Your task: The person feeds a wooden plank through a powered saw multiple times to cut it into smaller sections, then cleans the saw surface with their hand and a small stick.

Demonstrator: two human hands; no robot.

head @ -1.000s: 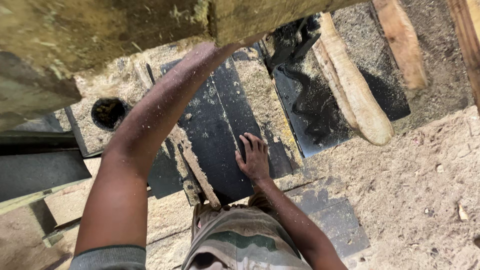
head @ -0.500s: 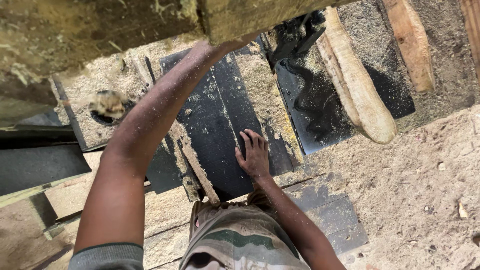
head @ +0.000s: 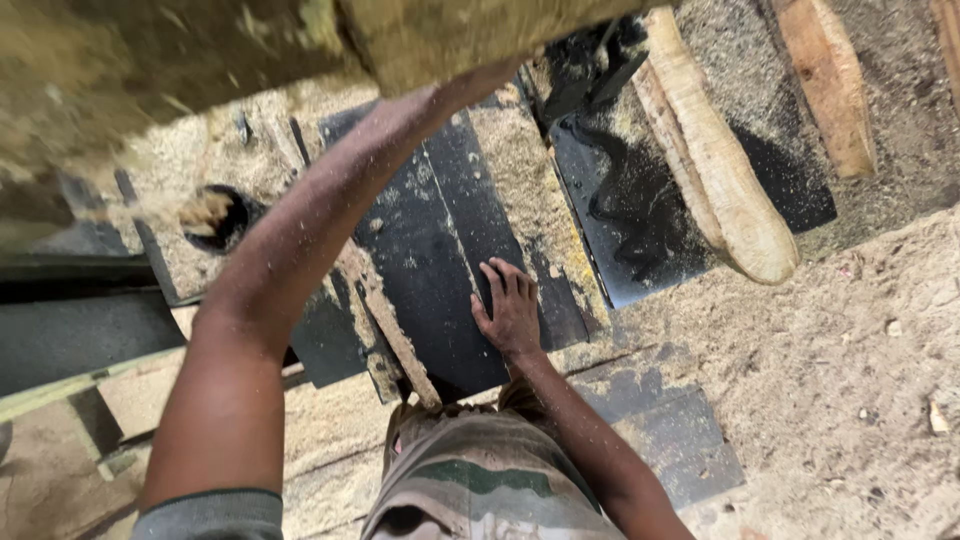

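A big rough timber [head: 470,35] fills the top of the view, close to the camera. My left arm stretches up to it, and my left hand [head: 497,77] disappears under its edge at the wrist, so its grip is hidden. My right hand [head: 510,310] lies flat, fingers spread, on a dark metal plate [head: 430,260] dusted with sawdust. It holds nothing. A thin wooden strip [head: 390,335] lies on the plate just left of that hand. My knee in camouflage trousers [head: 480,480] is below.
A round hole [head: 215,215] in the sawdust-covered bed sits at the left, with sawdust falling over it. Pale rounded log slabs [head: 720,190] lie on another dark plate at the upper right, a further plank [head: 825,90] beyond. Sawdust-covered ground [head: 860,380] spreads to the right.
Sawdust has dropped from the timber over the round hole at the left. Both hands have stayed about where they were.
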